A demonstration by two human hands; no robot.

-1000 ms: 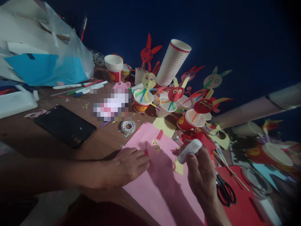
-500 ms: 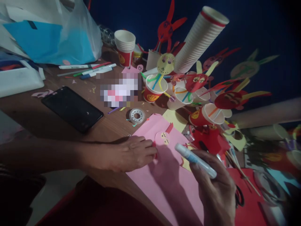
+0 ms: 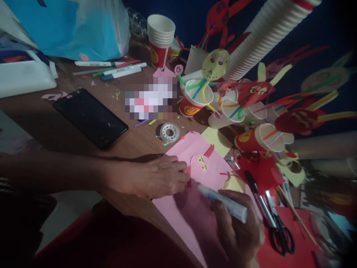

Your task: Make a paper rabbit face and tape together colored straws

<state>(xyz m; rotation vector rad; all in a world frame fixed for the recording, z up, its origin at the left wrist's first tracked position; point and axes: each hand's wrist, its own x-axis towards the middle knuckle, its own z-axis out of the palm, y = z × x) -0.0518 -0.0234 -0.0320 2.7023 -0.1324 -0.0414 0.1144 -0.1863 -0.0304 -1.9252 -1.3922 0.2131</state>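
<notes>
One counter [image 3: 141, 143] carries a large pink sheet [image 3: 178, 219] at its front edge. The left hand [image 3: 161, 178] rests across the sheet's left edge; whether its grip pinches anything, I cannot tell. The right hand [image 3: 237, 227] has its grip wrapped around a white tube [image 3: 227, 204], tilted above the sheet. A smaller paper face [image 3: 198, 169] lies just beside the left fingertips.

Paper sheet [image 3: 181, 219] at lower centre, paper face [image 3: 196, 165] on it.
The phone [image 3: 90, 117] lies at centre left, pens [image 3: 125, 72] behind it; the tape roll [image 3: 164, 133] sits mid-frame, scissors [image 3: 275, 219] at lower right, cups [image 3: 223, 120] behind the sheet, right of centre.
</notes>
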